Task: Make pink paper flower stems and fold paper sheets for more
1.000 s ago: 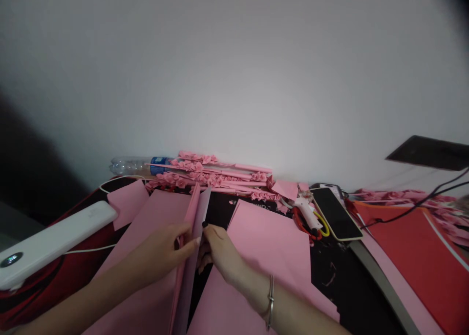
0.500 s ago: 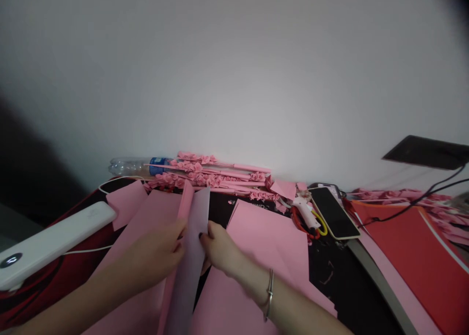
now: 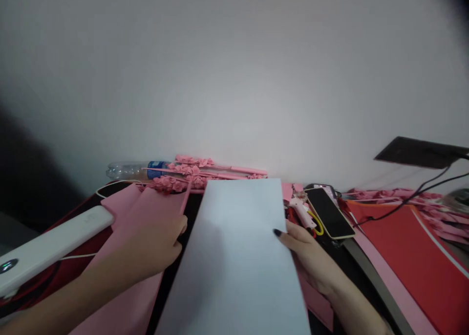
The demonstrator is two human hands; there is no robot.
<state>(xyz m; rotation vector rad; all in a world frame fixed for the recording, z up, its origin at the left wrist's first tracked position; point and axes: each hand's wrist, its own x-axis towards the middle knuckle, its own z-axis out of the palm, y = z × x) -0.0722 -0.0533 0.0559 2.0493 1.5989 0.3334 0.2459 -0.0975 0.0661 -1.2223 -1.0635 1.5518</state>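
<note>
My right hand (image 3: 311,256) grips the right edge of a white-faced sheet of paper (image 3: 238,256), thumb with a dark nail on top and fingers underneath. The sheet stretches across the middle, covering most of the pink paper below it. On the left, my left hand (image 3: 161,239) is closed at the right edge of a pink paper sheet (image 3: 128,276), a narrow raised strip of which rises past the fingers. A dark strip of table shows between the two sheets. The fingertips of my left hand are partly hidden.
Pink paper flowers on stems (image 3: 198,171) and a clear plastic bottle (image 3: 128,170) lie along the wall. A white device (image 3: 54,244) is at left. To the right are a pink-handled tool (image 3: 303,212), a phone (image 3: 330,212), red sheets (image 3: 406,247) and a black panel with cables (image 3: 421,151).
My right hand has moved right, drawing the pale sheet away from the pink one and spreading it white side up over the right-hand pink sheets. My left hand has stayed nearly in place.
</note>
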